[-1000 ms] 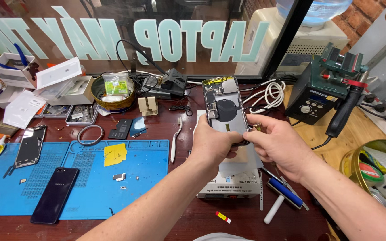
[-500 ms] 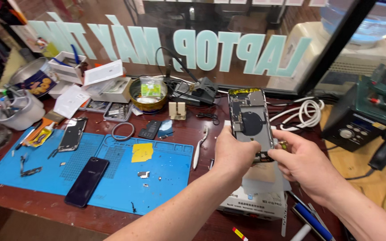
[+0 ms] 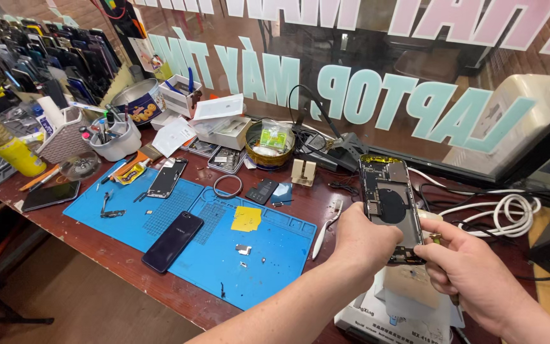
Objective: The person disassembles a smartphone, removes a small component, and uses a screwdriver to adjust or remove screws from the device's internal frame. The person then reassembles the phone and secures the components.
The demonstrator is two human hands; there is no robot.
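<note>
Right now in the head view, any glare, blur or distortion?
Head view: even daylight, soft shadows; the glass pane carries reflections; wide-angle bend at the edges; opened phone in the left hand and right hand is sharp; no motion blur.

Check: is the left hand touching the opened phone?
Touching. Head view: left hand wraps the opened phone at its lower left edge, no gap visible.

A blue work mat (image 3: 160, 223) lies at centre left of the frame, bearing a dark phone (image 3: 173, 241) and a yellow note (image 3: 247, 218). A yellow spray can (image 3: 4, 148) stands at far left. Coiled white cable (image 3: 510, 213) lies at right. A brass-coloured bowl (image 3: 268, 151) sits at upper centre.
</note>
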